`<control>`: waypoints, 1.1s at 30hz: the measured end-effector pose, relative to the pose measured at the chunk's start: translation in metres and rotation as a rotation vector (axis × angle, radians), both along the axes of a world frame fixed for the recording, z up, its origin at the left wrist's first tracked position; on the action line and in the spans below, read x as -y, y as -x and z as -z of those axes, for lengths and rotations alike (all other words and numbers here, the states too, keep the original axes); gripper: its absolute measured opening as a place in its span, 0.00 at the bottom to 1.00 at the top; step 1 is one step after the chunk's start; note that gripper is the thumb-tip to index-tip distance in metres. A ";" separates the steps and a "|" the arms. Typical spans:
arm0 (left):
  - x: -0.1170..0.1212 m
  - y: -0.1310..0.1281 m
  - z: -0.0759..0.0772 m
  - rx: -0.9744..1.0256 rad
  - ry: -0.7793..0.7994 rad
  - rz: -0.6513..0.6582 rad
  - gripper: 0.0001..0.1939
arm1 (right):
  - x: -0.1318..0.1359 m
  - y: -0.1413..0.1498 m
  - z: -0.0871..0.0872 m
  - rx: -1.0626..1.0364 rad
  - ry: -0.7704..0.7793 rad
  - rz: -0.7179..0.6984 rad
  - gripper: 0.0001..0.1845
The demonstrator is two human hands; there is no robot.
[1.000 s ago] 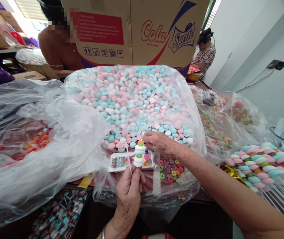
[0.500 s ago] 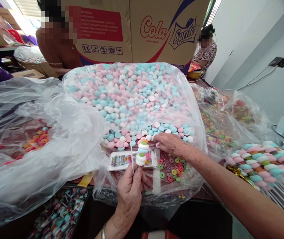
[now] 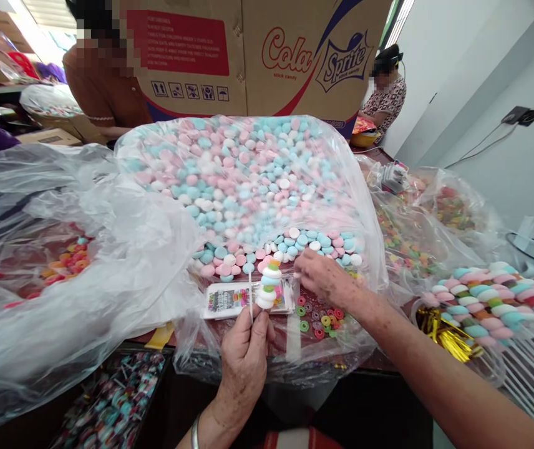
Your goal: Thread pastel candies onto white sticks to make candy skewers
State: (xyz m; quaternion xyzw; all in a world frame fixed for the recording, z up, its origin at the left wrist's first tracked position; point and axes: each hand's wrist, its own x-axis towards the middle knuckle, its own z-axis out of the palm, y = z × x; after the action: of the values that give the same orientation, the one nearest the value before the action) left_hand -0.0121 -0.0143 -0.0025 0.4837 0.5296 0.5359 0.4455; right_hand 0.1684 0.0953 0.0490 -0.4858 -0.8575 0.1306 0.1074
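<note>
My left hand (image 3: 244, 358) is closed round the base of a candy skewer (image 3: 269, 284), which stacks white and pale blue marshmallows with green and orange gummy pieces. A thin white stick (image 3: 250, 293) rises upright from the same grip, just left of the stack. My right hand (image 3: 325, 277) is pinched on a small pale marshmallow (image 3: 297, 273), partly hidden by the fingers. Loose pink, blue and white marshmallows (image 3: 229, 260) spill from the mouth of a clear bag (image 3: 370, 218) beyond both hands. Gummy rings (image 3: 318, 319) lie below my right hand.
Printed packets (image 3: 223, 300) lie behind my left hand. Finished skewers (image 3: 496, 296) and gold ties (image 3: 451, 337) are at right. A box of wrapped candies (image 3: 112, 399) is lower left. A large carton (image 3: 201, 93) stands behind; two people (image 3: 103, 87) sit beyond it.
My right hand has drawn back from the marshmallow pile, slightly right and down, with a marshmallow in its fingers. My left hand holds the skewer almost where it was.
</note>
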 end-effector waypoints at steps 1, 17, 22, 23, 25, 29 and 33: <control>0.000 0.000 0.000 -0.007 -0.006 -0.001 0.14 | 0.003 0.001 0.000 0.045 0.024 -0.036 0.06; 0.000 0.001 0.001 -0.061 0.004 0.000 0.16 | 0.000 -0.014 0.005 -0.197 0.101 0.160 0.12; 0.000 0.000 -0.001 -0.077 -0.008 0.009 0.15 | 0.012 -0.015 0.009 -0.429 0.294 0.105 0.13; 0.000 0.000 -0.001 -0.078 -0.009 0.010 0.15 | 0.013 -0.014 0.010 -0.419 0.265 0.094 0.14; 0.000 0.000 -0.002 -0.080 -0.006 0.006 0.15 | 0.014 -0.013 0.011 -0.379 0.222 0.080 0.15; 0.001 0.000 -0.002 -0.088 0.003 0.005 0.15 | 0.014 -0.013 0.010 -0.390 0.197 0.048 0.14; 0.000 0.001 -0.002 -0.112 -0.004 0.011 0.15 | 0.015 -0.012 0.014 -0.238 0.151 0.016 0.13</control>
State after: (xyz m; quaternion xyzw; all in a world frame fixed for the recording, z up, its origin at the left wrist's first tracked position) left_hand -0.0126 -0.0140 -0.0008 0.5168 0.5500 0.5065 0.4169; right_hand 0.1800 0.0801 0.0353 -0.4806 -0.8226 0.2503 0.1725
